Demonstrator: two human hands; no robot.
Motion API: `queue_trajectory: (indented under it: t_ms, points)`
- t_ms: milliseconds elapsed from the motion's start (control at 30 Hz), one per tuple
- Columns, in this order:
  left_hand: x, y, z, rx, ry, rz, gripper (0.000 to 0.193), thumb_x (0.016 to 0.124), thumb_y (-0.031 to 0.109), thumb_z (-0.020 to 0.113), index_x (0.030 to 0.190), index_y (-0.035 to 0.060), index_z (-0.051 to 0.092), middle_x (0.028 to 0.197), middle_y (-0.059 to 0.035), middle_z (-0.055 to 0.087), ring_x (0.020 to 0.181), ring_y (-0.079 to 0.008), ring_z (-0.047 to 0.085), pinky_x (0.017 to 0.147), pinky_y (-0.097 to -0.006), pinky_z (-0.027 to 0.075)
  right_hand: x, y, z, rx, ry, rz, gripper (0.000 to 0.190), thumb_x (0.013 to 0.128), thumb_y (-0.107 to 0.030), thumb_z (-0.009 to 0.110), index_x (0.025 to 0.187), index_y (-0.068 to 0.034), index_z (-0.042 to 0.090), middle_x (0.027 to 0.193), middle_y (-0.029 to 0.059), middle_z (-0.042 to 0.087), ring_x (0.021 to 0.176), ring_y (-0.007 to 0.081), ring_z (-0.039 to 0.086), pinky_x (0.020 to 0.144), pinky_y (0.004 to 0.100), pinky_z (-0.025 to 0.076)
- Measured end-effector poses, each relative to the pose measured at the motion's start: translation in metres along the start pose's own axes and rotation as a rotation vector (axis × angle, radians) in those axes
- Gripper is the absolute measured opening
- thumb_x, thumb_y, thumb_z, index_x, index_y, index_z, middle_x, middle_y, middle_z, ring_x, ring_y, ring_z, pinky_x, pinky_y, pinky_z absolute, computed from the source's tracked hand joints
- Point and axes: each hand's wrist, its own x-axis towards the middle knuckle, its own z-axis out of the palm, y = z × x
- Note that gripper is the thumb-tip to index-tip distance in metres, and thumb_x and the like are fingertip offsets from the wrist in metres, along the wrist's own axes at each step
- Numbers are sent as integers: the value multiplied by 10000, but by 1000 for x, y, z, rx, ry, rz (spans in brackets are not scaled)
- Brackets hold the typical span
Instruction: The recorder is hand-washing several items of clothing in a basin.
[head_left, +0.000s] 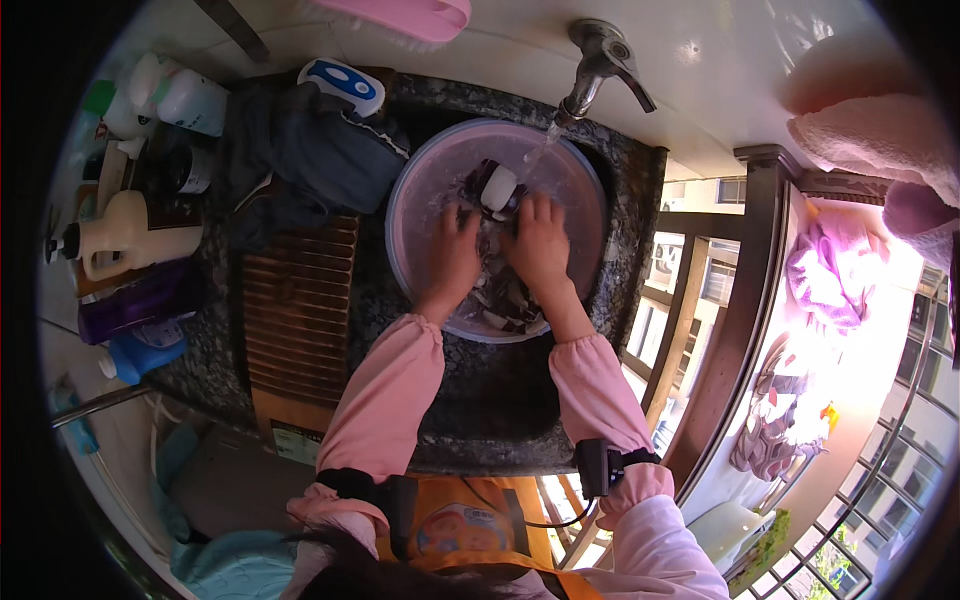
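A translucent round plastic basin (411, 161) sits in the dark stone sink, with water and a wet dark-and-white item, apparently cloth (498, 187), inside. More dark and white material (517, 300) lies lower in the basin, partly covered by my hands. My left hand (454, 259) is over the basin's left half, fingers at the item's near edge. Opposite it, my right hand (541, 244) has its fingertips at the item's right end. Whether either hand grips the material is hidden. Water runs from a metal tap (581, 94) into the basin's far right side.
Left of the basin are a ribbed wooden washboard (300, 307), a dark bundled cloth (322, 150) and a blue-and-white brush (343, 84). Several bottles, including a beige jug (135, 232), line the left edge. A pink brush (412, 16) hangs above. A wooden-framed window (757, 300) stands right.
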Motion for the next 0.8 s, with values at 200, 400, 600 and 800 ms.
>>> queue_trajectory:
  t_ms: [200, 400, 600, 800]
  points:
    - [21, -39, 26, 180, 306, -168, 278, 806, 107, 522, 1054, -7, 577, 1210, -245, 491, 1114, -373, 481, 931, -448, 363, 23, 16, 36, 30, 9, 99, 411, 704, -54, 535, 1107, 22, 502, 1073, 197, 562, 1101, 403, 474, 915, 440, 404]
    - [-2, 49, 39, -858, 138, -163, 274, 865, 259, 546, 945, 0, 585, 765, -215, 619, 714, -370, 619, 646, -438, 457, 10, 25, 35, 2130, -443, 470, 373, 858, -320, 496, 1117, -57, 543, 1000, 94, 618, 918, 228, 589, 839, 363, 467]
    - [27, 68, 9, -331, 34, 65, 341, 874, 327, 550, 657, 66, 575, 705, -181, 611, 697, -366, 606, 592, -460, 449, -28, 27, 13, 1677, -268, 722, 371, 879, -315, 513, 1135, -47, 537, 1011, 93, 621, 885, 222, 607, 794, 349, 489]
    - [44, -16, 14, -109, 31, -84, 251, 849, 297, 575, 946, 68, 606, 848, -168, 634, 809, -363, 610, 633, -462, 458, -34, 18, -31, 607, -74, 268, 437, 783, -102, 579, 1195, 14, 491, 1100, 190, 582, 959, 284, 584, 827, 389, 461]
